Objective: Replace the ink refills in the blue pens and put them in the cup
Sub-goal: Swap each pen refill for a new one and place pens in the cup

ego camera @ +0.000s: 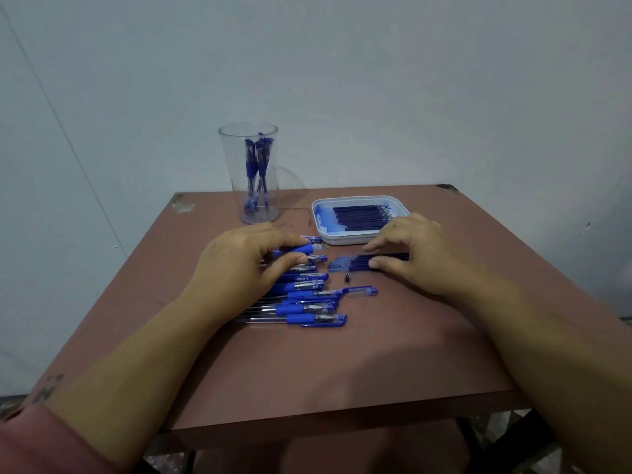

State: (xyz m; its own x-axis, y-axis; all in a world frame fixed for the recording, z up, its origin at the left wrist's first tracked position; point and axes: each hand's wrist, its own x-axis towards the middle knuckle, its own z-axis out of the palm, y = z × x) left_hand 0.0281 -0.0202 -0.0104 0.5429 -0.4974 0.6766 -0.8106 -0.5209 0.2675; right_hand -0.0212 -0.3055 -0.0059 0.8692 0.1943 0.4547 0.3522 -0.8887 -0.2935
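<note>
Left hand (246, 260) is curling round one pen (305, 249) at the far end of the pen row (309, 304), thumb near side, fingers over, the pen's open end pointing to 3 o'clock. Right hand (410, 256) is lying low over the loose refills (345, 263) just right of the counter's (342, 364) middle. Its thumb and forefinger are closing on either side of the dark sticks. I am reading that as a pinch, though I cannot tell how many it is taking.

That is my first worry: two refills may be coming up together, or the neighbours may be rolling away as one lifts. More refills are sitting in the tray (319, 213) at 1 o'clock, which is showing blue stains at its left end. Spent and fresh sticks are looking alike to me, so a mix-up is likely, and ink may be getting onto fingers.

Between the hands a small dark piece (346, 278) is lying loose, with a cap (362, 291) just beyond it at 5 o'clock. Either wrist sweeping inward could be sending them off the edge. The left forearm is also hanging over the row and could be scattering it.

The cup (253, 172) is standing at 11 o'clock with several pens leaning inside. It looks tall and light, so a careless drop may tip it.
</note>
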